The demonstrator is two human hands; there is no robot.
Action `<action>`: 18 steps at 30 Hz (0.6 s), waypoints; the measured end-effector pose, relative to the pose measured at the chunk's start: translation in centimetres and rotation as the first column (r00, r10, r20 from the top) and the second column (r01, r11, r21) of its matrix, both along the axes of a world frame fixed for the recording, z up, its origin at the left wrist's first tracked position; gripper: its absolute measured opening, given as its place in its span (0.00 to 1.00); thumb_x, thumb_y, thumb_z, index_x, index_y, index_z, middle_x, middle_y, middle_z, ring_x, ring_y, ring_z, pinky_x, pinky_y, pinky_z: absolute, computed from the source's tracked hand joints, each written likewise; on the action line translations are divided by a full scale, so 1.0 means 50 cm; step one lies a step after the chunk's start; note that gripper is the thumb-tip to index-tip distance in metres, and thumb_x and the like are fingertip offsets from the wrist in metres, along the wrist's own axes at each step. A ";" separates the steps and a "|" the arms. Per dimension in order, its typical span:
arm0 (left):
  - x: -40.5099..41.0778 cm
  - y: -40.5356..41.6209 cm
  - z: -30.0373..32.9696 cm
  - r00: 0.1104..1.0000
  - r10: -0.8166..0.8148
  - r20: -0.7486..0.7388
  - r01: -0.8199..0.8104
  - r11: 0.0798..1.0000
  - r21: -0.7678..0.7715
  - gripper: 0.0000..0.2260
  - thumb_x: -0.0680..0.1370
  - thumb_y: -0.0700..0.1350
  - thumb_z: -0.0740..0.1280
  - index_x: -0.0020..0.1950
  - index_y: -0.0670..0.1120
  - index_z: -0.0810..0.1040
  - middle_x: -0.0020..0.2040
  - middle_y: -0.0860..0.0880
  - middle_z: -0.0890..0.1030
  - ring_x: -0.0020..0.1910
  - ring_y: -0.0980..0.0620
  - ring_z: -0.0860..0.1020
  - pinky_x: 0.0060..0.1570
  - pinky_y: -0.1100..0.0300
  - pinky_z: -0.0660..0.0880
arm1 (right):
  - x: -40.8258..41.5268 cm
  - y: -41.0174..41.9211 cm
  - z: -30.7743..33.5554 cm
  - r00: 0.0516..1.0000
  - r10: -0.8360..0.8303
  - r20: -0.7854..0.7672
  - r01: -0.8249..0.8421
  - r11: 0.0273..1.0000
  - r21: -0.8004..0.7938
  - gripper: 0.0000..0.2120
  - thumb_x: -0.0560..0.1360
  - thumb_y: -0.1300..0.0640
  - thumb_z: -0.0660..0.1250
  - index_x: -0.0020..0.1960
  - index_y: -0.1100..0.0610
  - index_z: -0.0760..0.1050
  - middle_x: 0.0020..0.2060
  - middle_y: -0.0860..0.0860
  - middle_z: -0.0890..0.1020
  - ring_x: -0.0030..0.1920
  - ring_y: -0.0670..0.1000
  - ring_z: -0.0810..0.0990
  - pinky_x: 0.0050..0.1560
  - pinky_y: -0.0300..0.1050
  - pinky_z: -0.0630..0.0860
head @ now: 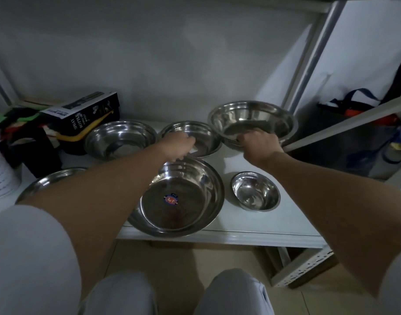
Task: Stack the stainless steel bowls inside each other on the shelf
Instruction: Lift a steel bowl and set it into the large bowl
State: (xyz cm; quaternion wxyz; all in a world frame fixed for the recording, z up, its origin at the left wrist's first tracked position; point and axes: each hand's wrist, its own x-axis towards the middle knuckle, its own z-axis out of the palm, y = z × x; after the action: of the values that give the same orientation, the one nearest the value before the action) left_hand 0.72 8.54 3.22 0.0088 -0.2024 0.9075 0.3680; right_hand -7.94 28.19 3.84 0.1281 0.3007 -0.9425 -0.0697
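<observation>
Left hand (180, 145) grips the middle bowl (192, 138), right hand (259, 144) the tilted bowl (253, 121); fingertips hidden.

— Where are the arms?
— Both stretched forward, bare below pale short sleeves.
— And the hands?
— Left hand (180, 145) curled, knuckles up; right hand (259, 144) closed, fingers gripping.

You wear a short-sleeved top in a pale grey-white; its left sleeve (29, 258) ends above the elbow, and the right sleeve (399, 276) shows only at the frame's edge. Both forearms are bare down to your left hand (179, 145) and right hand (259, 144). Light grey trousers (235, 294) cover your knees.
</observation>
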 end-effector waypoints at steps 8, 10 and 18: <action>0.056 -0.065 0.024 0.836 0.548 -0.034 -0.429 0.691 0.582 0.17 0.80 0.48 0.61 0.63 0.39 0.73 0.56 0.40 0.81 0.49 0.41 0.83 0.31 0.51 0.81 | 0.131 -0.130 0.008 0.884 0.466 -0.033 -0.467 0.883 -0.038 0.16 0.75 0.55 0.62 0.62 0.50 0.76 0.58 0.49 0.80 0.59 0.53 0.77 0.43 0.47 0.71; 0.096 -0.092 0.016 0.799 0.601 -0.012 -0.501 0.677 0.539 0.15 0.79 0.40 0.63 0.64 0.36 0.74 0.57 0.38 0.82 0.50 0.38 0.84 0.32 0.49 0.82 | 0.151 -0.151 0.017 0.848 0.524 0.082 -0.521 0.852 -0.053 0.16 0.74 0.47 0.64 0.60 0.50 0.76 0.57 0.50 0.80 0.58 0.53 0.77 0.45 0.45 0.72; 0.197 -0.113 -0.003 0.872 0.488 0.025 -0.460 0.802 0.381 0.09 0.77 0.33 0.65 0.56 0.40 0.74 0.38 0.42 0.79 0.32 0.47 0.78 0.17 0.61 0.76 | 0.131 -0.121 0.003 0.968 0.154 0.196 -0.068 0.919 -0.388 0.25 0.77 0.47 0.61 0.71 0.57 0.65 0.68 0.58 0.70 0.69 0.60 0.66 0.67 0.56 0.66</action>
State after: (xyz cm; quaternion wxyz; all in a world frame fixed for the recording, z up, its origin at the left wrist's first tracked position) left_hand 10.56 2.91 3.10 -0.0784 -0.4034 0.7401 0.5323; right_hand -1.36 22.16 4.01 0.0810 0.3295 -0.9279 0.1547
